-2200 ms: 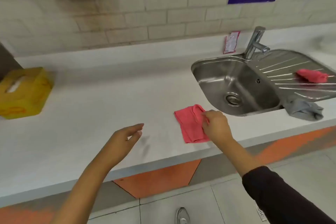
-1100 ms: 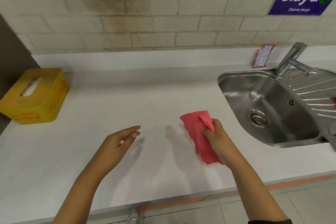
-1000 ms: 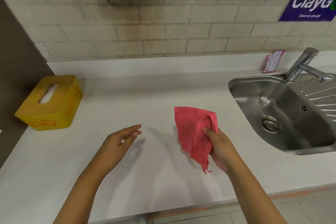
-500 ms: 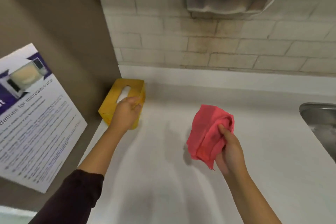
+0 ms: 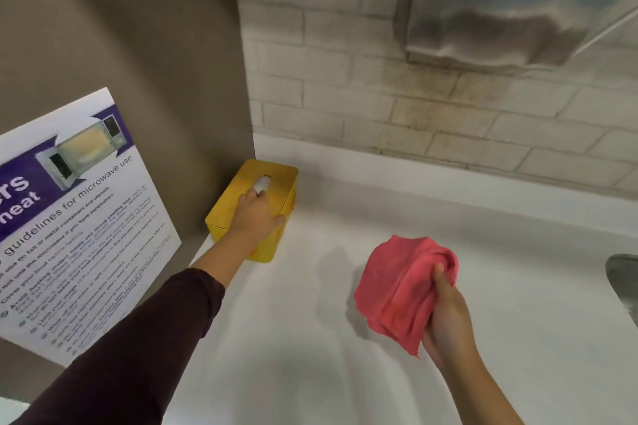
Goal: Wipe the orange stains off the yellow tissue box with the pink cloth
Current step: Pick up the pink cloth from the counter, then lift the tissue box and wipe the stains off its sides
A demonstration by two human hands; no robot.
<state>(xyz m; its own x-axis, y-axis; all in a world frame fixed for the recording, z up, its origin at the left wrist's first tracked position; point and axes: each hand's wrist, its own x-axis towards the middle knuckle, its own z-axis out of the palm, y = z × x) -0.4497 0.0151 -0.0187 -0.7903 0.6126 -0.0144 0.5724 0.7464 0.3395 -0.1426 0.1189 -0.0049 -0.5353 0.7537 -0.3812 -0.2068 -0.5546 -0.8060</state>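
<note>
While the right hand (image 5: 448, 317) grips the bunched pink cloth (image 5: 397, 290) above the bench (image 5: 310, 338), the yellow tissue box (image 5: 276, 172) sits well off to its left, long axis running toward the wall (image 5: 379, 107). And the left hand (image 5: 255, 217) clamps over its top, so the cloth must travel leftward to the orange stains (image 5: 292, 201).

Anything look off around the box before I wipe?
Two things. Orange stains mark the right side of the yellow tissue box, beside the left hand holding it in the corner. Brownish grime streaks the wall tiles below the metal dispenser. The pink cloth is bunched in the right hand, off the box. Nothing spilled.
</note>
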